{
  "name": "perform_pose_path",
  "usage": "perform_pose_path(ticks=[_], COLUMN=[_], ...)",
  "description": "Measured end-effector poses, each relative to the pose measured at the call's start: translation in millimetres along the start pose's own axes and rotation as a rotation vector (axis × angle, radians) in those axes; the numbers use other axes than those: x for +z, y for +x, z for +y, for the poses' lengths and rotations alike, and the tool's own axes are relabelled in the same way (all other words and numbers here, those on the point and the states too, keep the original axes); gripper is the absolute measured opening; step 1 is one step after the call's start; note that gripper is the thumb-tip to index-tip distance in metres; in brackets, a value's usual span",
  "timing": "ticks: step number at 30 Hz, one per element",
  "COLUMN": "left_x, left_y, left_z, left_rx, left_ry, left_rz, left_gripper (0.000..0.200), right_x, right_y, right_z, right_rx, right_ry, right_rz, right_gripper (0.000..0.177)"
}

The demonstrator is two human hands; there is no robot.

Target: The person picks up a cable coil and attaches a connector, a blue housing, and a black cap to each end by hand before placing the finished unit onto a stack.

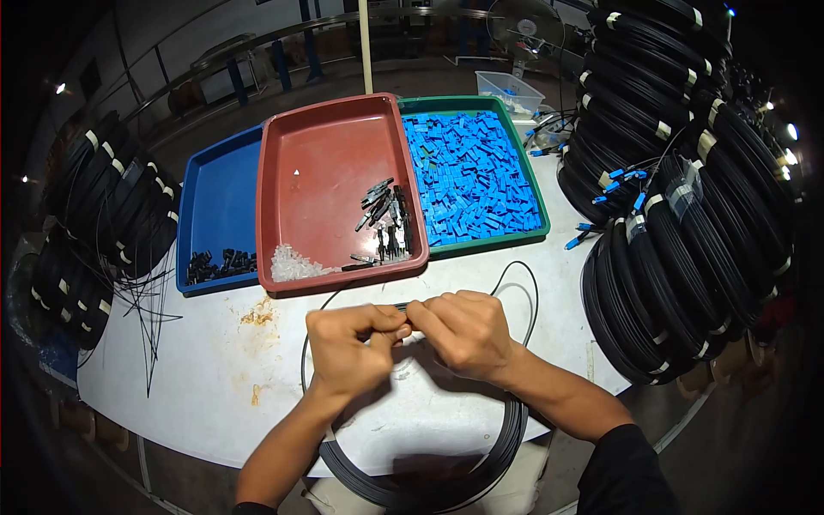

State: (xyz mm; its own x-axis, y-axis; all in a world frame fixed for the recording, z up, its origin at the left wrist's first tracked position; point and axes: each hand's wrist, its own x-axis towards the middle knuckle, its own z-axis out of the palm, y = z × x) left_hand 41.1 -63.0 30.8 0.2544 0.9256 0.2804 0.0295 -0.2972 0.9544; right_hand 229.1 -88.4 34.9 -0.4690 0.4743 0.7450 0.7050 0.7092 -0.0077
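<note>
My left hand and my right hand meet over the middle of the table, fingers closed in a pinch. Between the fingertips shows a short dark piece, apparently the end of a black cable; whether a connector sits on it is mostly hidden by the fingers. Below the hands lies a coil of black cable, its lower part at the table's front edge. A loose loop of the cable rises beside my right hand, and another strand curves up past my left hand.
A red tray holds black connector parts and clear small pieces. It overlaps a blue tray with black parts and a green tray full of blue pieces. Cable coils stack high at right, more at left.
</note>
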Motion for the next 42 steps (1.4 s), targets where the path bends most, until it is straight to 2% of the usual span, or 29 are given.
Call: perform_pose_path(ticks=[1,2,3,4,6,8,10,11,12,13,15,16,18,19,20,22,23,24,26,27,28,30,31,32,34,36,38,40,42], left_x=[-1.2,-2.1,-3.0,-5.4,-8.5,-11.9,-12.9,-7.5,-2.1,-1.8,-3.3,-1.6,2.7,2.0,-0.6,-4.7,-5.1,-7.0,-10.8,-10.7,-5.8,-1.0,-4.4,-3.5,-0.9,1.2,-3.1,-4.0,-8.9], left_y=[0.7,1.3,4.6,6.1,12.8,9.6,8.3,6.7,5.7,5.4,3.8,2.7,-0.1,0.4,-1.6,2.9,7.5,7.6,5.7,4.3,7.7,2.9,8.2,7.7,3.4,0.3,5.4,12.1,11.0], left_z=[0.1,0.4,2.4,2.6,-5.2,-6.0,-4.2,-10.5,-16.6,-12.7,-1.5,-6.1,-18.6,-15.2,1.1,5.6,-3.3,-2.5,-1.2,-2.9,-7.0,1.1,5.8,4.7,-1.4,-7.9,4.9,-2.9,-4.7], left_rx=[0.401,0.804,1.01,1.123,1.352,1.151,0.943,0.741,0.537,0.537,-0.185,-0.187,0.342,0.614,0.81,1.12,1.266,1.272,1.122,0.957,0.736,-0.037,-0.239,-0.24,-0.074,0.527,1.053,1.332,1.361], left_ry=[0.33,0.657,0.726,0.753,0.803,0.672,0.662,0.487,0.314,0.312,-0.162,-0.16,0.245,0.515,0.722,0.857,0.879,0.873,0.734,0.734,0.504,-0.013,-0.121,-0.121,-0.084,0.485,0.767,0.852,0.838], left_rz=[-0.003,-0.005,-0.016,-0.049,-0.036,-0.05,0.017,0.055,0.089,0.088,-0.008,-0.009,0.062,0.092,0.029,-0.029,-0.004,-0.003,-0.01,0.037,0.081,0.008,-0.036,-0.036,-0.047,0.023,-0.019,0.012,-0.019], left_gripper=[0.013,0.016,0.017,0.017,0.017,0.018,0.021,0.02,0.02,0.02,0.017,0.017,0.013,0.012,0.012,0.013,0.017,0.017,0.017,0.016,0.012,0.004,0.007,0.007,0.006,0.008,0.007,0.01,0.017], right_x=[2.7,7.5,10.1,8.4,1.9,0.5,3.0,11.8,12.6,12.9,11.0,8.6,5.7,6.6,5.7,2.9,2.2,1.9,4.3,8.7,10.2,10.4,8.7,6.9,5.2,5.7,4.4,-1.7,-8.3], right_y=[-0.6,-1.3,-1.6,-0.4,2.2,3.1,2.2,-4.0,-4.6,-4.6,-3.0,-2.2,-1.7,-2.6,-1.3,3.1,2.6,1.5,0.3,-1.0,-2.1,-2.5,-1.7,-1.4,-1.6,-3.1,-2.8,3.3,7.0], right_z=[-0.2,-0.4,-0.7,1.3,8.4,6.7,-0.6,4.4,6.7,9.1,8.1,5.5,1.3,1.6,0.8,-1.5,-2.1,-2.4,-1.3,0.4,2.6,8.9,8.9,7.1,2.6,2.0,1.1,-0.6,3.0], right_rx=[0.004,0.163,0.32,0.32,0.886,0.854,0.431,0.209,0.212,0.067,-0.11,-0.108,-0.02,0.103,0.105,0.771,0.773,0.699,0.544,0.305,0.304,-0.058,-0.112,-0.111,-0.076,0.052,0.176,0.788,0.821], right_ry=[-0.001,0.187,0.377,0.377,0.983,0.957,0.59,0.375,0.372,0.217,-0.027,-0.025,-0.032,0.118,0.118,0.773,0.768,0.752,0.723,0.49,0.494,0.054,-0.018,-0.017,-0.077,0.051,0.179,0.818,0.882], right_rz=[0.001,0.021,0.041,0.043,-0.316,-0.343,0.02,0.099,0.1,0.12,0.1,0.101,0.045,0.029,0.028,-0.227,-0.224,-0.169,-0.063,0.066,0.062,0.126,0.108,0.108,0.027,0.006,-0.017,-0.233,-0.336], right_gripper=[0.022,0.017,0.013,0.013,0.009,0.009,0.01,0.016,0.016,0.018,0.026,0.026,0.028,0.021,0.021,0.014,0.014,0.013,0.011,0.016,0.016,0.022,0.025,0.025,0.028,0.026,0.024,0.015,0.011])
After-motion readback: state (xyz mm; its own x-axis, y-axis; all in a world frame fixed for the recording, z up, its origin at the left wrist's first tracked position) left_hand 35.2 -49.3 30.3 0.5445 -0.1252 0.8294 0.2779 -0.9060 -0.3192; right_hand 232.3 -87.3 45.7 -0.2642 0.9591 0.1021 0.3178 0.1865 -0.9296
